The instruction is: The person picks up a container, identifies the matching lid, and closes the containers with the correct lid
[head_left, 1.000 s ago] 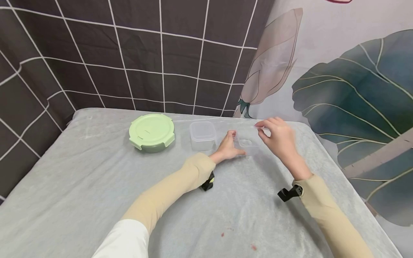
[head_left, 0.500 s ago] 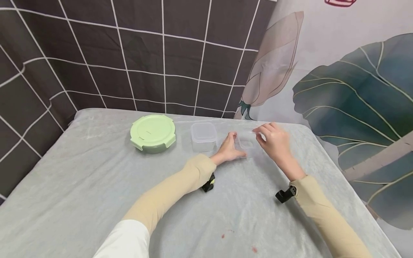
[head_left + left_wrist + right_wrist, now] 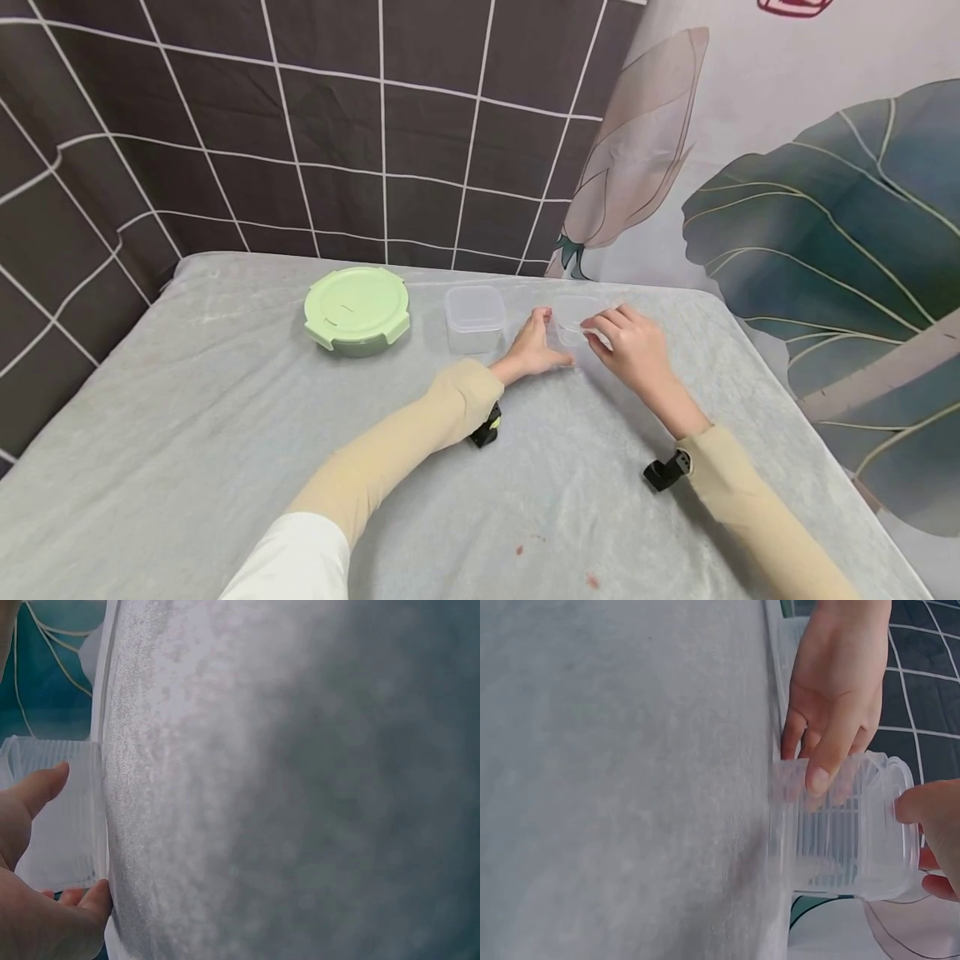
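Observation:
A clear plastic food container (image 3: 564,333) with ribbed walls stands on the cloth-covered table at the back right. My left hand (image 3: 529,348) grips it from the left, thumb on the near side and fingers on the far side. In the right wrist view that thumb presses the ribbed wall. My right hand (image 3: 633,350) pinches the edge of a clear lid (image 3: 576,307), which lies over the container's top. In the right wrist view the lid's rim (image 3: 909,825) runs along the top of the container, with the right thumb and fingers at its edge.
Left of my left hand stands a second clear container (image 3: 475,321) with its lid on. Farther left is a round bowl (image 3: 356,310) with a light green clip lid. The grey cloth-covered table (image 3: 420,500) ends at a dark checked curtain (image 3: 315,125) behind.
My right hand has come down and to the left, carrying the lid from raised and tilted to level over the container. My left hand keeps its hold in place.

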Tool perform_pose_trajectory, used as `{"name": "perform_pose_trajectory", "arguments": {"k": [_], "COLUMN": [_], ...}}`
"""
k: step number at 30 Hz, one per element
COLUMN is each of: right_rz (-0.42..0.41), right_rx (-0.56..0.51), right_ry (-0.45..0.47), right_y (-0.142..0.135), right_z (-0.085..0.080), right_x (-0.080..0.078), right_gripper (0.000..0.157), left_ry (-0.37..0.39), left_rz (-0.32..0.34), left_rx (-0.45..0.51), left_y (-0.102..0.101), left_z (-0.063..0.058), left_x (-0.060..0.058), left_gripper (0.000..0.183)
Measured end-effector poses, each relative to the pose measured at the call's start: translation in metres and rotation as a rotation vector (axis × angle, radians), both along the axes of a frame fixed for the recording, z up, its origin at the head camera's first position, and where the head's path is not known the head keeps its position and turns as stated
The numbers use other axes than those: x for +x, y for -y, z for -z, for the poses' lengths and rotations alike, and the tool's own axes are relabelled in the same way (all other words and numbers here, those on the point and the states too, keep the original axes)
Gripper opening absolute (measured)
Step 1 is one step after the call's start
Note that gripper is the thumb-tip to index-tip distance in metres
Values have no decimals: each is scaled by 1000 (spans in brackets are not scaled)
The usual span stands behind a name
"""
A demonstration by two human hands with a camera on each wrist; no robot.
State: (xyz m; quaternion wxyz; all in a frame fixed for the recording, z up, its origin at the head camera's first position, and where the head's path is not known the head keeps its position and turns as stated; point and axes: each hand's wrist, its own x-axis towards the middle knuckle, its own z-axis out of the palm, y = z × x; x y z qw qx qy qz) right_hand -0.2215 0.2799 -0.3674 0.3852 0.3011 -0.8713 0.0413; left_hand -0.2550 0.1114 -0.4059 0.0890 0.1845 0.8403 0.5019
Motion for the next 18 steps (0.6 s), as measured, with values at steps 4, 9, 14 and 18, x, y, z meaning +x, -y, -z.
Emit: {"name": "perform_pose_trajectory", "arguments": {"k": [4,9,14,18], "right_rz": [12,10,-36,-56], "right_rx": [18,44,19,-53], "right_ry": [15,1,-19,37], "right_y": [-3,-7,-8,-5], "right_z": [0,2,4,2], "right_x": [3,5,5,3], "right_gripper": [10,11,17,23], "left_ry": [-34,-2,-20,-33], "left_rz": [3,3,6,9], "left_rx": [-7,-27,-46,-48], "left_y": [-1,1,1,1], "left_z": [10,-1,-4,-3], "left_x": [-7,1,4,4], "left_gripper": [91,88,87,86]}}
